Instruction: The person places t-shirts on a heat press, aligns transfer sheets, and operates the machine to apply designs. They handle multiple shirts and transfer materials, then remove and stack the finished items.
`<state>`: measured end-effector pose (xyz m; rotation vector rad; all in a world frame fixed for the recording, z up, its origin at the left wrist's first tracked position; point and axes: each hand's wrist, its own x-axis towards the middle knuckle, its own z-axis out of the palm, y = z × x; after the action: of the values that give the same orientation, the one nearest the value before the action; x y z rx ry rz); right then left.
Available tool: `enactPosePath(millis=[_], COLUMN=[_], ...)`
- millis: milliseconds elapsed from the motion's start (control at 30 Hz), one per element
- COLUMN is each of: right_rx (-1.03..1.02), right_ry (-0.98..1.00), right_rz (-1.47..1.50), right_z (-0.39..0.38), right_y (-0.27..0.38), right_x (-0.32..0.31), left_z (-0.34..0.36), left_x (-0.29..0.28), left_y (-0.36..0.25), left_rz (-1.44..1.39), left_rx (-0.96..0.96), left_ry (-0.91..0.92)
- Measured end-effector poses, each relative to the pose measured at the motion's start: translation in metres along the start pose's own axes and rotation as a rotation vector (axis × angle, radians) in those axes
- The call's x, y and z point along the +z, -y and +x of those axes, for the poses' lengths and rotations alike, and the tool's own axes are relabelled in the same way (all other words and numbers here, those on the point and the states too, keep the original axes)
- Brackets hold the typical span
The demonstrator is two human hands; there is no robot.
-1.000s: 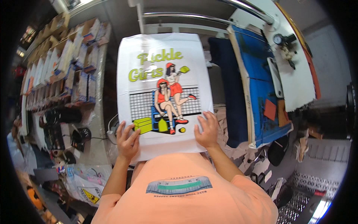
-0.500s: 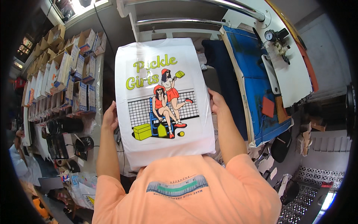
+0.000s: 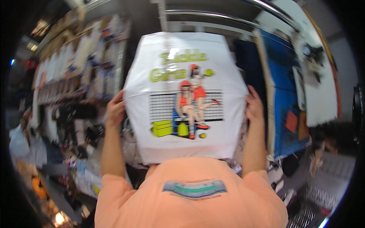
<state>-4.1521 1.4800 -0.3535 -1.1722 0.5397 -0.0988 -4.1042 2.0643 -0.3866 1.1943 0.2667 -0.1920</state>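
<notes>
A white printed T-shirt (image 3: 186,95) lies flat and stretched before me, its colourful print of two figures in red and a net facing up. My left hand (image 3: 116,109) is closed on the shirt's left edge, and my right hand (image 3: 253,104) on its right edge, at about the same height. Between them the cloth is drawn out sideways, so both sides come to a point at my fingers. Whatever supports the shirt is hidden beneath it. The near end of the shirt reaches my orange top (image 3: 194,171).
Beyond the shirt stands a white frame with a chrome bar (image 3: 213,15). A blue panel (image 3: 285,91) with a pale edge lies at the right, beside dark cloth (image 3: 249,72) and a white panel carrying a gauge (image 3: 310,51). Rows of cardboard boxes (image 3: 80,57) line the left.
Both hands have moved outward and pulled the shirt's sides apart, making it wider in the middle. The whole view has shifted and blurred, with the surroundings sliding to the right.
</notes>
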Motion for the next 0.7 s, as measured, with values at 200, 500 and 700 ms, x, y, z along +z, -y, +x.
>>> enactPosePath(millis=[200, 500, 700], right_rx=[0.021, 0.001, -0.767], right_ry=[0.006, -0.078, -0.048], right_rz=[0.047, -0.110, -1.209], right_z=[0.005, 0.001, -0.091], right_y=[-0.006, -0.007, -0.007], right_x=[-0.011, -0.008, 0.034], left_z=[-0.002, -0.006, -0.083], left_x=[0.007, 0.021, 0.058], left_y=[-0.008, -0.012, 0.007], left_rz=[-0.138, 0.005, 1.147], left_rx=[0.020, -0.014, 0.795], left_ry=[0.119, 0.059, -0.048])
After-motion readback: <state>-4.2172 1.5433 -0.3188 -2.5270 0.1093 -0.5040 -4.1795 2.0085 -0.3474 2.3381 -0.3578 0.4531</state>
